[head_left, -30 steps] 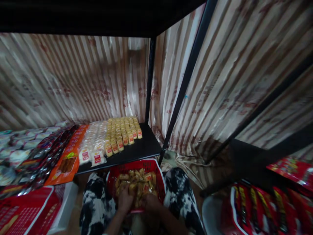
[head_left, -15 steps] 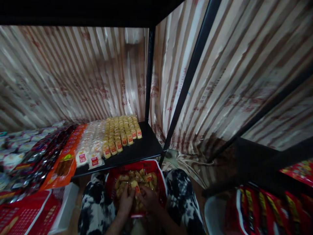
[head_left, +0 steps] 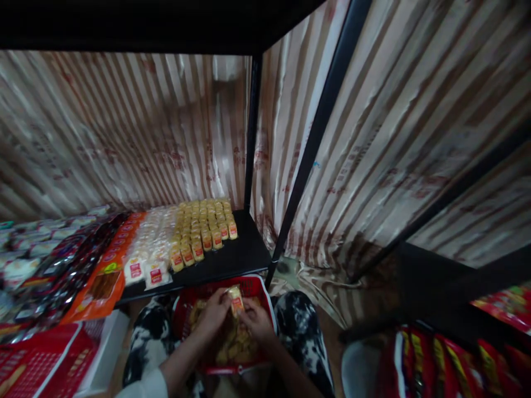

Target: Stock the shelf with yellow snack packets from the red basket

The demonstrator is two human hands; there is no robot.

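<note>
Between both hands, over a red plastic basket [head_left: 269,298], is a small yellow snack packet [head_left: 235,300] with a red label facing up. My left hand [head_left: 216,313] grips its left side and my right hand [head_left: 257,319] pinches its lower right side. Loose yellow packets [head_left: 238,345] lie in the basket below, partly hidden by the hands and forearms. On the black shelf [head_left: 244,243] ahead, similar yellow packets [head_left: 203,226] stand in tight rows, red labels on the front ones.
Left of the rows lie white packets [head_left: 153,243], an orange bag [head_left: 103,276] and dark shiny packets [head_left: 78,265]. A red basket [head_left: 45,359] and a white box [head_left: 103,348] stand lower left. Black shelf posts [head_left: 251,138] rise ahead. Red bags [head_left: 448,359] fill the lower right.
Both hands have lifted the yellow packet up and slightly forward, toward the basket's far rim. More of the loose packets underneath now show. The view has shifted slightly.
</note>
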